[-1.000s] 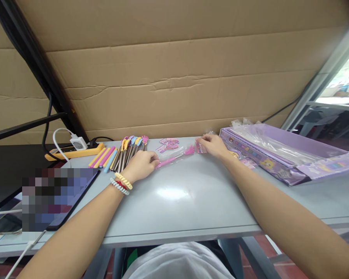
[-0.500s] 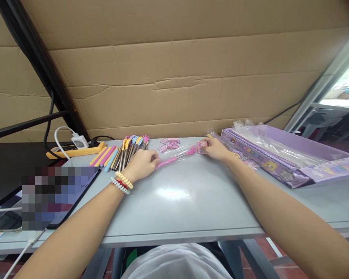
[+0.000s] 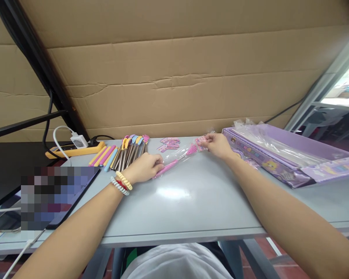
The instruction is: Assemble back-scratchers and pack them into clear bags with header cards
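A clear plastic sleeve with a pink hand-shaped stick (image 3: 171, 166) inside slants across the grey table (image 3: 180, 217). My left hand (image 3: 145, 166) is closed on the lower left end of this package. At its upper right end, my right hand (image 3: 218, 144) pinches a pink printed card (image 3: 201, 143), close to the stick's pink tip. Behind the package lie several small pink cards (image 3: 169, 144). Left of them is a row of metallic sticks (image 3: 127, 155) with coloured hand-shaped tops, beside pink, yellow and blue tubes (image 3: 106, 157).
An open purple box (image 3: 267, 166) with clear sleeves stands on the right, with packaged items along its near side. On the left are a yellow power strip (image 3: 75, 150) with a white charger and a tablet (image 3: 75, 193). Cardboard (image 3: 174, 62) rises behind the table.
The package has turned slightly, its left end now lower. My right hand has moved a little up and right, and the card has shifted and tilted beside the pink tip.
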{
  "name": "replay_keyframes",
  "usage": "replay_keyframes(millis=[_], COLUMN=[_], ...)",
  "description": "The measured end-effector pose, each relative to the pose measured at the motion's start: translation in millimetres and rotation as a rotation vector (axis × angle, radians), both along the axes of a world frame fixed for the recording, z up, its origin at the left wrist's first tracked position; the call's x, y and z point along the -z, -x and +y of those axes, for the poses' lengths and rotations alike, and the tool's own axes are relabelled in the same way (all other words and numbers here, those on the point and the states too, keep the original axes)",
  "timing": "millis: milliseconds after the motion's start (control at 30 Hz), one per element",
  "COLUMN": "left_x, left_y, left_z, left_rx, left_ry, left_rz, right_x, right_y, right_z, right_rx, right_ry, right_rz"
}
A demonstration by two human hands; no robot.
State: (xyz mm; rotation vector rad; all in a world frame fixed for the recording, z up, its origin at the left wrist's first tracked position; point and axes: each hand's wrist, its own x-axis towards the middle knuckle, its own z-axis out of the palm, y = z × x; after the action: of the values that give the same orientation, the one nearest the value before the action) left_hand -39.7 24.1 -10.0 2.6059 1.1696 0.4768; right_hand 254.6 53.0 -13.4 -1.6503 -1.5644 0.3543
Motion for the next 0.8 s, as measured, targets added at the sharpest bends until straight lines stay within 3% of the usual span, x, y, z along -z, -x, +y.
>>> replay_keyframes(millis=[133, 233, 333, 433, 567, 633, 700, 800], left_x=[1.3, 0.5, -0.8, -0.6, 1.7, 3.5, 5.6, 7.9], left_y=[-5.6, -9.5, -12.1, -13.6, -16.7, -20.0, -23.9, -28.3], left_z=[-2.1, -4.3, -5.6, -4.7, -3.4, -4.3, -6.1, -8.6], left_rx=[-0.058, -0.137, -0.221, -0.307, -0.375, -0.344, -0.278, -0.161], left_ry=[-0.02, -0.1, -0.137, -0.127, -0.109, -0.084, -0.038, 0.057], left_rz=[-0.083, -0.221, -0.398, -0.573, -0.721, -0.762, -0.785, -0.777], right_x=[3.8, 3.3, 1.1, 2.2, 9.8, 13.8, 16.7, 17.9], right_y=[2.7, 1.3, 7.3, 30.8, 77.4, 94.6, 102.6, 100.1], right_z=[4.3, 8.3, 6.0, -7.0, -33.5, -43.7, -48.6, -47.5], right_rx=[0.073, 0.175, 0.198, -0.011, -0.554, -0.733, -0.794, -0.769], right_ry=[-0.208, -0.464, -0.609, -0.602, -0.43, -0.296, -0.263, -0.306], right_rz=[-0.075, -0.073, -0.083, -0.109, -0.128, -0.085, -0.067, -0.086])
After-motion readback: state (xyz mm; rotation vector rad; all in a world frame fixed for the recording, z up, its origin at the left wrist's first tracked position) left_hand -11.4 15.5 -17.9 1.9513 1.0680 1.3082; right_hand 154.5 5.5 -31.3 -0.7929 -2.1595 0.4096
